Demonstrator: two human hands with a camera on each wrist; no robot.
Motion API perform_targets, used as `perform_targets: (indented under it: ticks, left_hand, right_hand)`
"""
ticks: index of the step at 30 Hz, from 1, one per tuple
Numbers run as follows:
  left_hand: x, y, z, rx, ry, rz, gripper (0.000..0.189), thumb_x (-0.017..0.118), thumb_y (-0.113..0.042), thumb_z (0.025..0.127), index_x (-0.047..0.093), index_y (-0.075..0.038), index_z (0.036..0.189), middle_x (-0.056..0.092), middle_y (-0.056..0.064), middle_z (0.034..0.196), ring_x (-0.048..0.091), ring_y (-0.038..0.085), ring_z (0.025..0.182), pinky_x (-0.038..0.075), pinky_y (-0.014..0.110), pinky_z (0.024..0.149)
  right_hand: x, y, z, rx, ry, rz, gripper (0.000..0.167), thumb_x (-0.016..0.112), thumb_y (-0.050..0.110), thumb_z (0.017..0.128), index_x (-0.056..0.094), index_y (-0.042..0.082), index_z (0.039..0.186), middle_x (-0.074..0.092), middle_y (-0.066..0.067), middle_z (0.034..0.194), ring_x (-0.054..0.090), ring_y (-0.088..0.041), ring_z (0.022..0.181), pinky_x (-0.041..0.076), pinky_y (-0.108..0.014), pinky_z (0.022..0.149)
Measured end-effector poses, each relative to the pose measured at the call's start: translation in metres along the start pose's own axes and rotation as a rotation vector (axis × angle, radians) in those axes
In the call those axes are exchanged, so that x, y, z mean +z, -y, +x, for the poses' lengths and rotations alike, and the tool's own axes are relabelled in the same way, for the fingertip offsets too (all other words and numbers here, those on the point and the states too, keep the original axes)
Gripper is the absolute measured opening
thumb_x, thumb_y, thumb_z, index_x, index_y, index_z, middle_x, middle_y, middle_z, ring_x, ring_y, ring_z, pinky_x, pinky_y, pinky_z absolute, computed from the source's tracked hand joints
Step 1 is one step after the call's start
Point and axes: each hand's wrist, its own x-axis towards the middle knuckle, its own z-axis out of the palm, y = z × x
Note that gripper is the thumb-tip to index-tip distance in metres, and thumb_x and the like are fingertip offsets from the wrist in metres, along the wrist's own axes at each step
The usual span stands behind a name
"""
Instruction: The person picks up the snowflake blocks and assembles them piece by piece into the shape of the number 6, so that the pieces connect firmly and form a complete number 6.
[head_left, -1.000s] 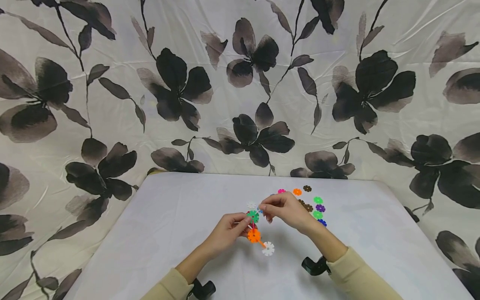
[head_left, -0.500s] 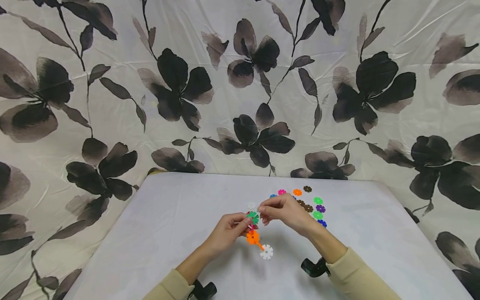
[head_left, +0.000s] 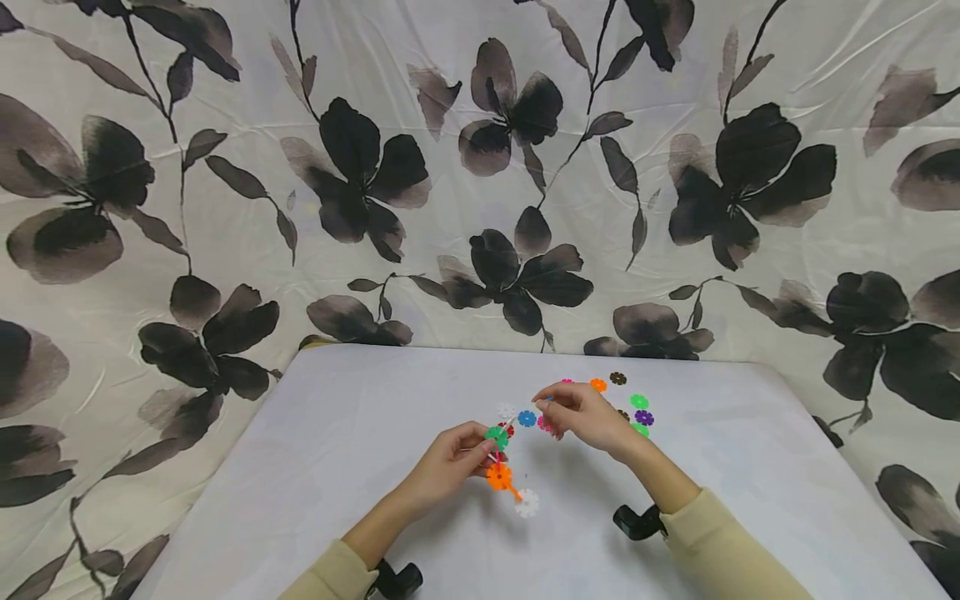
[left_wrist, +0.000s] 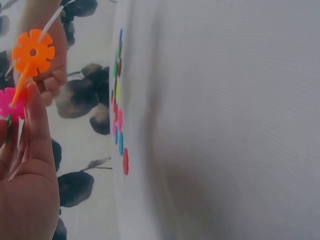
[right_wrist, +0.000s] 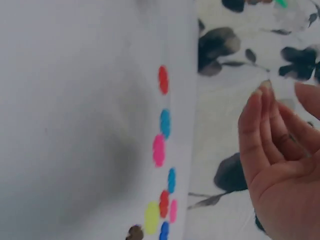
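Note:
My left hand (head_left: 452,457) pinches a chain of slotted plastic snowflake discs near its green disc (head_left: 497,438). Below the fingers hang an orange disc (head_left: 499,477) and a white disc (head_left: 527,503), joined by an orange disc seen edge-on. The left wrist view also shows a pink disc (left_wrist: 11,103) by the fingertips. A thin white disc (head_left: 509,422), nearly edge-on, juts from the upper right of the green one. To the right, my right hand (head_left: 588,417) is apart from the chain; its fingers bend loosely with the thumb away from them (right_wrist: 280,175), nothing between them.
Loose discs lie on the white table (head_left: 315,450) beyond the hands, among them a blue disc (head_left: 527,418), an orange disc (head_left: 597,384) and a purple disc (head_left: 644,417). Behind the table hangs a floral cloth (head_left: 420,208).
My right hand has drawn back to the right from the green disc, leaving a white disc on it. My left hand, still holding the chain, has shifted slightly left.

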Motion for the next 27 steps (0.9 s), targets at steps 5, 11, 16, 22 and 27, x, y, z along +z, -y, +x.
perform_targets:
  ticks: [5, 11, 16, 22, 27]
  left_hand:
    - [-0.002, 0.002, -0.001, 0.002, 0.0, 0.011, 0.025, 0.059, -0.02, 0.105, 0.06, 0.0, 0.12, 0.073, 0.012, 0.108, 0.07, 0.019, 0.091, 0.06, 0.031, 0.085]
    - [-0.001, 0.002, 0.002, -0.006, -0.003, 0.011, 0.027, 0.059, -0.021, 0.106, 0.058, 0.0, 0.123, 0.072, 0.012, 0.108, 0.07, 0.018, 0.091, 0.06, 0.03, 0.086]
    - [-0.001, 0.001, 0.003, -0.016, 0.0, 0.011, 0.025, 0.058, -0.021, 0.106, 0.058, -0.002, 0.123, 0.072, 0.012, 0.11, 0.07, 0.02, 0.093, 0.06, 0.03, 0.086]
    - [0.0, 0.0, 0.004, -0.013, -0.003, 0.025, 0.025, 0.058, -0.02, 0.106, 0.057, -0.003, 0.124, 0.072, 0.011, 0.109, 0.071, 0.022, 0.093, 0.06, 0.03, 0.085]
    - [0.0, 0.0, 0.004, -0.009, 0.001, 0.011, 0.025, 0.059, -0.019, 0.106, 0.056, -0.002, 0.123, 0.072, 0.013, 0.11, 0.07, 0.021, 0.093, 0.06, 0.031, 0.086]
  right_hand:
    - [-0.005, -0.024, 0.01, 0.058, -0.03, -0.166, 0.028, 0.064, 0.015, 0.101, 0.067, -0.002, 0.122, 0.071, -0.016, 0.095, 0.065, -0.026, 0.074, 0.058, -0.033, 0.069]
    - [0.0, -0.045, 0.022, 0.113, -0.033, -0.331, 0.025, 0.069, 0.009, 0.096, 0.068, -0.003, 0.118, 0.066, -0.006, 0.087, 0.061, -0.017, 0.068, 0.054, -0.028, 0.063]
    - [0.008, -0.049, 0.028, 0.143, -0.06, -0.412, 0.025, 0.075, 0.01, 0.093, 0.068, -0.001, 0.114, 0.063, -0.004, 0.083, 0.058, -0.018, 0.067, 0.051, -0.029, 0.063]
    - [0.013, -0.053, 0.033, 0.173, -0.098, -0.47, 0.02, 0.077, 0.01, 0.091, 0.07, 0.002, 0.108, 0.06, -0.004, 0.082, 0.053, -0.019, 0.074, 0.048, -0.03, 0.066]
    - [0.014, -0.053, 0.033, 0.191, -0.111, -0.463, 0.016, 0.078, 0.01, 0.091, 0.068, 0.002, 0.101, 0.059, -0.004, 0.082, 0.052, -0.019, 0.076, 0.049, -0.031, 0.069]
